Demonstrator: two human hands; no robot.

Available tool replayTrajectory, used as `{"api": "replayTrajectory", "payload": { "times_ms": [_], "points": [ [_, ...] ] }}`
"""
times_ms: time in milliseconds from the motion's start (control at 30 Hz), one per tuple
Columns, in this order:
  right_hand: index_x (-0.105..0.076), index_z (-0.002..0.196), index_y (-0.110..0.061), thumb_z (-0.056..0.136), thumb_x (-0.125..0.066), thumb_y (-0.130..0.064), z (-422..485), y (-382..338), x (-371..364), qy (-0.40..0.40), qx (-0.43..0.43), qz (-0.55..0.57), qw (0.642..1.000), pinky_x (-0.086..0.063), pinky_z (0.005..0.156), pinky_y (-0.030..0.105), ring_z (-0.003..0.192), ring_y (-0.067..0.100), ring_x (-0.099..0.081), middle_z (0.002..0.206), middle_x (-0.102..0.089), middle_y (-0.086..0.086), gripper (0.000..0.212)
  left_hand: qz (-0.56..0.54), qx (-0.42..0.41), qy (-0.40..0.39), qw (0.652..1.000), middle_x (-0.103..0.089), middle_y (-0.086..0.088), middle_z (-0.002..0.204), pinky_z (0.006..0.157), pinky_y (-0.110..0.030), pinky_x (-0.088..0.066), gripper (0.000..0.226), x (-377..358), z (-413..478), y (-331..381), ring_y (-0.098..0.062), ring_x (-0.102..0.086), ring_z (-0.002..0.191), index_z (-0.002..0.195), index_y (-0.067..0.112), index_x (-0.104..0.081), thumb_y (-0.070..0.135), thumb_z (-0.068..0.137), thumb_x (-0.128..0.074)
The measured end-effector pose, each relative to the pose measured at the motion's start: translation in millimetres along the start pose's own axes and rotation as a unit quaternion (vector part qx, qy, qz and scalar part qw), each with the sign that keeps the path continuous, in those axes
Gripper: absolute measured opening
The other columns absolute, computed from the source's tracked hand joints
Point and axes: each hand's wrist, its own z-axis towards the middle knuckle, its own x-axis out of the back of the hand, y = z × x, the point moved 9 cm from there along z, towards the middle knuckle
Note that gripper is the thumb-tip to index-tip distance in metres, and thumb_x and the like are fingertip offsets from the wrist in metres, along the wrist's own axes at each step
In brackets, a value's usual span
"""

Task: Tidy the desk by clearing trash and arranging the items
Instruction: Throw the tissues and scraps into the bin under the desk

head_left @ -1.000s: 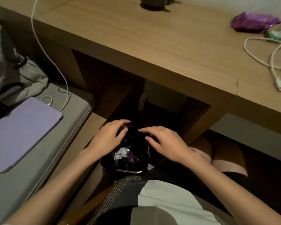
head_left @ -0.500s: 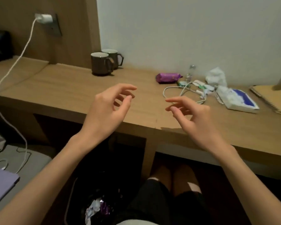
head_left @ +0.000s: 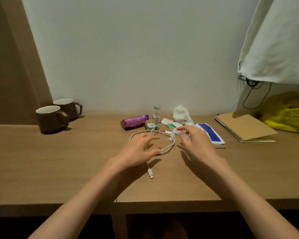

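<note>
A loose white cable [head_left: 169, 146] lies coiled in the middle of the wooden desk [head_left: 59, 163], its plug [head_left: 150, 174] pointing toward me. My left hand [head_left: 138, 152] hovers over the coil's left side with fingers spread, the thumb touching the cable. My right hand [head_left: 195, 144] is open over the coil's right side, its fingertips near small white and green scraps [head_left: 171, 125]. Behind lie a purple wrapper [head_left: 134, 122], a small clear bottle [head_left: 156, 114], a crumpled tissue [head_left: 181, 113] and a blue-and-white tissue pack [head_left: 211, 135].
Two brown mugs [head_left: 49, 118] stand at the back left. A spiral notebook [head_left: 243, 128] and a yellow plastic bag [head_left: 290, 116] lie at the right. White cloth [head_left: 276, 40] hangs above the right corner. The wall runs behind the desk.
My view rose from the bin under the desk to the desktop. Both hands left the bin, lifted over the desk edge and moved forward to the white cable.
</note>
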Motion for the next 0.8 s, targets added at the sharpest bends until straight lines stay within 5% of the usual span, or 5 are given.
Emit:
{"api": "replayTrajectory", "payload": {
  "times_ms": [100,300,500,800],
  "points": [
    [-0.059,0.125,-0.023,0.098,-0.047,-0.021,19,21,-15,-0.023,-0.027,0.004,0.999,-0.045,0.09,0.028,0.115,0.015,-0.054,0.128,-0.06,0.001,0.03,0.022,-0.02,-0.058,0.998,-0.05,0.006,0.136,0.104,-0.036,-0.039,0.055,-32,14,-4,-0.012,-0.044,0.126,0.132,0.038,-0.05,0.061,0.082,-0.055],
    [-0.051,0.135,-0.019,0.096,-0.045,-0.006,46,44,-44,-0.069,-0.035,-0.011,0.997,-0.046,0.096,0.033,0.12,0.021,-0.054,0.134,-0.057,0.007,0.042,-0.022,-0.045,0.022,0.998,-0.064,0.01,0.12,0.092,-0.031,-0.046,0.032,-28,21,-12,-0.007,-0.056,0.109,0.108,0.031,-0.071,0.049,0.084,-0.061],
    [-0.052,0.134,-0.029,0.095,-0.041,-0.007,57,42,-62,-0.102,0.003,-0.108,0.989,-0.052,0.082,0.04,0.113,0.025,-0.056,0.128,-0.061,0.004,0.046,-0.048,-0.042,0.066,0.996,-0.071,0.014,0.097,0.082,-0.027,-0.05,0.018,-9,1,-24,-0.001,-0.061,0.089,0.1,0.027,-0.074,0.032,0.086,-0.065],
    [-0.069,0.113,-0.023,0.097,-0.048,-0.018,52,48,-53,-0.043,0.011,-0.126,0.991,-0.054,0.076,0.04,0.101,0.024,-0.061,0.109,-0.07,0.002,0.027,-0.032,0.036,0.108,0.993,-0.071,0.01,0.094,0.081,-0.029,-0.054,0.02,26,-35,-70,-0.002,-0.063,0.087,0.103,0.022,-0.073,0.026,0.084,-0.066]
  ]
}}
